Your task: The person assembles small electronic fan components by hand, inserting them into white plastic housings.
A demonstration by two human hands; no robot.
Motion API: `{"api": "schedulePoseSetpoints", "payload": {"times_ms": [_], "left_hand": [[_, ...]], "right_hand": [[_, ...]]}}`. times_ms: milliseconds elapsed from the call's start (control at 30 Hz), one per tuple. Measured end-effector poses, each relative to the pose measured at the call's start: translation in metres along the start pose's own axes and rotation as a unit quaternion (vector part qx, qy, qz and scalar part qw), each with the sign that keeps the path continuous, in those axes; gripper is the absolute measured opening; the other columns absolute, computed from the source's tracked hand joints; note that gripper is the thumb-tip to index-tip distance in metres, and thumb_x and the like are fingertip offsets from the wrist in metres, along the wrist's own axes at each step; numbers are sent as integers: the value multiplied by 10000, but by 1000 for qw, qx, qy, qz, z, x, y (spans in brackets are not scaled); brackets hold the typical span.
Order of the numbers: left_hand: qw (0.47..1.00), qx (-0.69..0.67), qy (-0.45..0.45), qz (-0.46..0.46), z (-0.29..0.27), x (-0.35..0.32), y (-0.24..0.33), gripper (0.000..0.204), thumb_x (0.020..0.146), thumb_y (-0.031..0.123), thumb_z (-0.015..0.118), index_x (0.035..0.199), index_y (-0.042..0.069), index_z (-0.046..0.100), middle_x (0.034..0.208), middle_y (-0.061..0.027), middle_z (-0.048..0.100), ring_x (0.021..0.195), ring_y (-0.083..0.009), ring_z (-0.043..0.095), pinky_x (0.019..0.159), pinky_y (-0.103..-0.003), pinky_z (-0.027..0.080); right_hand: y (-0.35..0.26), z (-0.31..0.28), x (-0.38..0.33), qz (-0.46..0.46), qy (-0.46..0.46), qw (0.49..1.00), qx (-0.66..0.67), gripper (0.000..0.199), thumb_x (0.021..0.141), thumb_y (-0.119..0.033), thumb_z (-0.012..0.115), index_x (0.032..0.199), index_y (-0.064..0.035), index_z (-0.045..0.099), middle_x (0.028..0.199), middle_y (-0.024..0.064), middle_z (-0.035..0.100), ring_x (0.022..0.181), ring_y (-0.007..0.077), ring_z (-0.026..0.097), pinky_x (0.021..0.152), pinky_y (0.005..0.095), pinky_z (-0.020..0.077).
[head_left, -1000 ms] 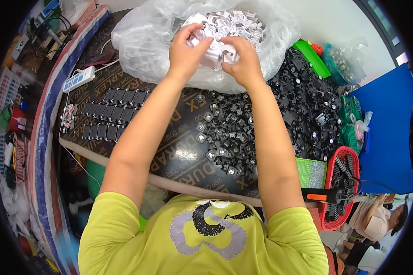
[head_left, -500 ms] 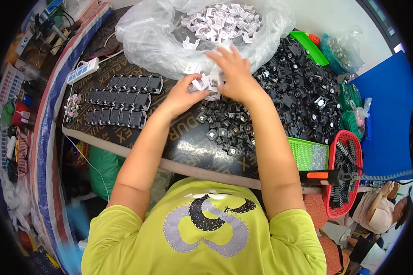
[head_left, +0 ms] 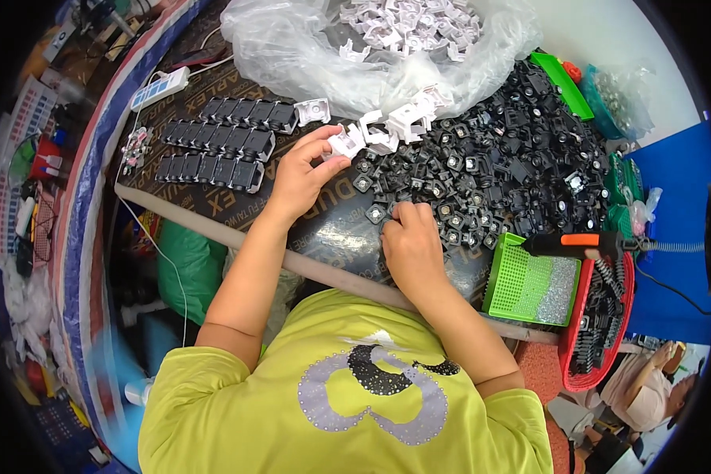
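Note:
Between the thumb and fingers of my left hand (head_left: 302,175) is a white plastic bracket (head_left: 345,143), held above the dark tabletop. My right hand (head_left: 413,246) is at the near edge of a pile of small black plastic parts (head_left: 505,150). Its fingers are closed and bent down, and what they hold, if anything, is hidden. A few loose white brackets (head_left: 407,121) lie just past my left hand, in front of the plastic bag. Another white bracket (head_left: 313,110) sits at the end of the back row of black housings (head_left: 249,114).
A clear plastic bag (head_left: 280,59) at the back holds many white brackets. On the right are a green tray (head_left: 521,288) with small metal pieces, an orange-and-black power screwdriver (head_left: 573,243) and a red basket (head_left: 630,304). At the left lies a white power strip (head_left: 159,87).
My right hand has left the white brackets and come down to the black parts. Several white brackets now lie loose before the bag, one beside the black rows. My left hand still holds a bracket.

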State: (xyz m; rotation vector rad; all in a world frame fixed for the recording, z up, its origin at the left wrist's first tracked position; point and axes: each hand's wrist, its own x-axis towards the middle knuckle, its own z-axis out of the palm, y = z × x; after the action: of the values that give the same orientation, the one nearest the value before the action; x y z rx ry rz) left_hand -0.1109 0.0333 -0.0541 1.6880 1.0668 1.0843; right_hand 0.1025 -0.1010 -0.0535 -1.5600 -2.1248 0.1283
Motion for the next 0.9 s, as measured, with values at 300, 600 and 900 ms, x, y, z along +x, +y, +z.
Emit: {"api": "schedulePoseSetpoints", "payload": {"times_ms": [300,600,900], "left_hand": [[984,148,0,102,2,-26,-4,308,823,-2,841,1112,-11,733,1488,-153,583,1216,-259,659,998,-346,531],[968,223,-13,113,19,-12,-18,333,808,26,853,1117,-8,733,1489,-177,579,1186,-312,680,983,-391,561],[967,-216,-110,-75,-5,-53,3,305,862,-21,821,1157,-1,749,1585,-157,486,1279,-202,618,1014,-336,538]], "right_hand": [[29,-23,-4,75,150,971,170,148,788,-18,836,901,-28,742,1108,125,680,1048,345,619,901,436,525],[-8,-23,-25,107,-62,928,350,128,915,-68,757,997,1,688,1065,155,689,844,344,699,746,411,579],[9,-19,-28,122,-15,949,290,109,927,-49,757,975,-6,668,1190,182,705,983,329,730,837,393,598]]}}
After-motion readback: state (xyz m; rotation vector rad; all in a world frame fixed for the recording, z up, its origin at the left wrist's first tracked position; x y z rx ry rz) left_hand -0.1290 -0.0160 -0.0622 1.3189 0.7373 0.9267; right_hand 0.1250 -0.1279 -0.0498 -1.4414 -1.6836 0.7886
